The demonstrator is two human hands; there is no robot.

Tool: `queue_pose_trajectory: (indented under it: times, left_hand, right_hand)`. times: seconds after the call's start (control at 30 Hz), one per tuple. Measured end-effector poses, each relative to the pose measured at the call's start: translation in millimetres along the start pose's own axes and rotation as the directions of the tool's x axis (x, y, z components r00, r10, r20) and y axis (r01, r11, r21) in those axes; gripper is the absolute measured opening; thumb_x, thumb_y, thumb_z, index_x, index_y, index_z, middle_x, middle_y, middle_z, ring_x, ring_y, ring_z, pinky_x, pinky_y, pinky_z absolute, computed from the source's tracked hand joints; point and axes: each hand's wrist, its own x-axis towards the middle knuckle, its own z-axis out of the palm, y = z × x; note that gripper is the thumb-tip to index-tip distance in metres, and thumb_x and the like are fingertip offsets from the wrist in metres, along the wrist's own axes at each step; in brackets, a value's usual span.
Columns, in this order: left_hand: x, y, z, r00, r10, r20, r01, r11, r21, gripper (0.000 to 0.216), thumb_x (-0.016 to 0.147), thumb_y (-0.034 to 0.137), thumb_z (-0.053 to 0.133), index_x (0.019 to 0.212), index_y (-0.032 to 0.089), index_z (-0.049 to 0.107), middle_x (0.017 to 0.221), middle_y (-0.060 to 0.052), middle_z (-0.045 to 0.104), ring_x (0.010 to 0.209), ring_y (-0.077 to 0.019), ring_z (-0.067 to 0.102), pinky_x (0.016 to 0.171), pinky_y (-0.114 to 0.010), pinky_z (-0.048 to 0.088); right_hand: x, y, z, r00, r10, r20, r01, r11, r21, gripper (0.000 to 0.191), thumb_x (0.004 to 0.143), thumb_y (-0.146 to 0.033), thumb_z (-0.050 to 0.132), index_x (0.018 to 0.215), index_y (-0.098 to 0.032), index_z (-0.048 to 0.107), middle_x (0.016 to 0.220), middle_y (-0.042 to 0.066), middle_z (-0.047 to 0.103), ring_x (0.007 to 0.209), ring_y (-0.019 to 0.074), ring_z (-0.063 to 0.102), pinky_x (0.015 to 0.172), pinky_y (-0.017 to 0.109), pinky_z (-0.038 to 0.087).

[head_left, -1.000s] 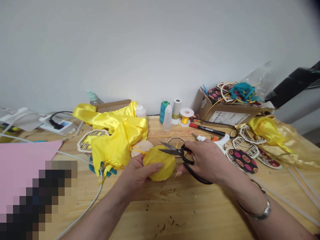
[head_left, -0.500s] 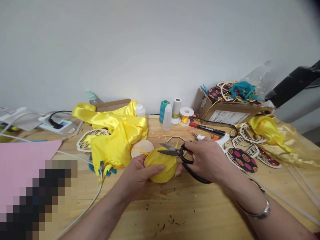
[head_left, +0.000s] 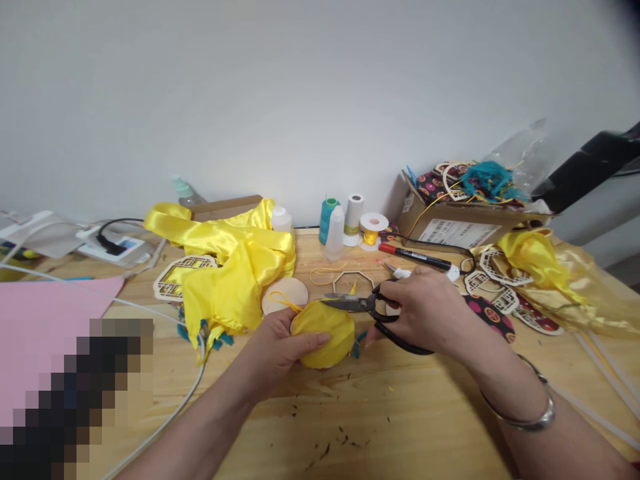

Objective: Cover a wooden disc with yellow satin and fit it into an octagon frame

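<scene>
My left hand (head_left: 285,347) pinches a round disc covered in yellow satin (head_left: 325,340), thumb across its face. A yellow cord (head_left: 283,300) sticks out at the disc's upper left. In my right hand (head_left: 425,310) is a pair of black-handled scissors (head_left: 373,308), its blades nearly together and lying along the disc's top edge. A pale bare wooden disc (head_left: 295,292) lies on the table just behind my left hand. Beyond the blades rests a thin wooden octagon frame (head_left: 354,275). A teal scrap (head_left: 359,343) shows between the yellow disc and my right fingers.
Crumpled yellow satin (head_left: 230,280) lies at left, by a pink sheet (head_left: 55,333) and a white cable (head_left: 195,380). A teal thread spool (head_left: 329,220), a squeeze bottle (head_left: 335,235) and a marker (head_left: 415,257) stand or lie behind. At right is a filled cardboard box (head_left: 450,230).
The scissors have moved a little to the right, and their blades have come closer together. The yellow disc stays in my left hand, almost in the same place.
</scene>
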Motion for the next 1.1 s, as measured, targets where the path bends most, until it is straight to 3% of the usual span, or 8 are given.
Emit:
queue_pose_trajectory:
  times: [0.37, 0.47, 0.53, 0.6, 0.67, 0.77, 1.0, 1.1]
  left_hand:
    - [-1, 1, 2, 0.998, -0.057, 0.021, 0.056, 0.998, 0.034, 0.024, 0.067, 0.021, 0.078, 0.091, 0.017, 0.074, 0.091, -0.007, 0.077, 0.078, -0.0206, 0.071, 0.074, -0.03, 0.054]
    - [-2, 2, 2, 0.998, -0.058, 0.03, 0.058, 0.998, 0.016, 0.026, 0.067, 0.02, 0.077, 0.093, 0.017, 0.074, 0.092, -0.007, 0.077, 0.079, -0.0209, 0.071, 0.073, -0.03, 0.054]
    - [-2, 2, 3, 0.997, -0.064, 0.038, 0.064, 0.998, 0.017, 0.026, 0.067, 0.02, 0.078, 0.092, 0.016, 0.074, 0.09, -0.007, 0.077, 0.077, -0.0205, 0.071, 0.071, -0.029, 0.054]
    - [-3, 2, 4, 0.996, -0.075, 0.054, 0.074, 0.997, 0.024, 0.024, 0.067, 0.02, 0.078, 0.091, 0.016, 0.074, 0.087, -0.007, 0.077, 0.074, -0.0195, 0.071, 0.069, -0.028, 0.054]
    - [-4, 1, 5, 0.994, -0.078, 0.074, 0.076, 0.997, 0.027, 0.024, 0.067, 0.02, 0.078, 0.09, 0.017, 0.074, 0.085, -0.006, 0.077, 0.072, -0.0185, 0.07, 0.069, -0.028, 0.054]
    - [-5, -1, 5, 0.991, -0.089, 0.101, 0.085, 0.996, 0.038, 0.025, 0.066, 0.02, 0.078, 0.091, 0.018, 0.073, 0.085, -0.005, 0.077, 0.073, -0.0184, 0.07, 0.069, -0.027, 0.053]
    - [-7, -4, 5, 0.989, -0.132, 0.063, 0.119, 0.977, 0.174, 0.025, 0.064, 0.021, 0.078, 0.088, 0.018, 0.069, 0.078, -0.001, 0.073, 0.067, -0.0166, 0.066, 0.063, -0.026, 0.05]
    - [-8, -2, 6, 0.986, -0.115, 0.121, 0.084, 0.968, 0.236, 0.029, 0.064, 0.019, 0.077, 0.093, 0.021, 0.069, 0.082, 0.001, 0.072, 0.072, -0.0168, 0.066, 0.066, -0.026, 0.049]
  right_hand:
    - [0, 8, -4, 0.992, -0.029, 0.119, 0.031, 0.999, -0.011, 0.045, 0.075, -0.061, 0.057, 0.061, -0.019, 0.065, 0.06, 0.008, 0.068, 0.059, 0.0215, 0.06, 0.056, 0.031, 0.027]
    - [1, 11, -3, 0.995, 0.06, 0.083, -0.06, 0.998, -0.001, 0.046, 0.074, -0.061, 0.057, 0.059, -0.019, 0.064, 0.056, 0.007, 0.065, 0.057, 0.0216, 0.059, 0.052, 0.03, 0.024]
    - [1, 13, 0, 0.982, 0.174, 0.071, -0.181, 0.976, 0.118, 0.044, 0.074, -0.059, 0.058, 0.058, -0.018, 0.062, 0.054, 0.005, 0.062, 0.054, 0.0193, 0.055, 0.049, 0.028, 0.023]
    - [2, 12, 4, 0.964, 0.227, 0.142, -0.265, 0.879, 0.396, 0.039, 0.073, -0.055, 0.061, 0.062, -0.018, 0.062, 0.055, 0.002, 0.06, 0.053, 0.0165, 0.053, 0.047, 0.026, 0.026]
    - [2, 8, 8, 0.952, 0.181, 0.246, -0.302, 0.672, 0.676, 0.033, 0.069, -0.051, 0.068, 0.072, -0.018, 0.063, 0.063, 0.001, 0.063, 0.057, 0.0155, 0.055, 0.048, 0.024, 0.033]
    - [2, -4, 12, 0.95, 0.092, 0.3, -0.308, 0.446, 0.84, 0.037, 0.058, -0.043, 0.078, 0.081, -0.017, 0.063, 0.077, 0.002, 0.066, 0.067, 0.0167, 0.058, 0.054, 0.025, 0.041]
    - [1, -22, 11, 0.966, 0.029, 0.257, -0.242, 0.453, 0.858, 0.027, 0.062, -0.035, 0.078, 0.069, -0.018, 0.058, 0.071, -0.001, 0.063, 0.064, 0.0133, 0.053, 0.058, 0.025, 0.043]
    - [0, -23, 13, 0.969, -0.016, 0.247, -0.213, 0.449, 0.868, 0.028, 0.064, -0.034, 0.077, 0.068, -0.018, 0.054, 0.067, -0.002, 0.058, 0.06, 0.0115, 0.049, 0.054, 0.023, 0.04]
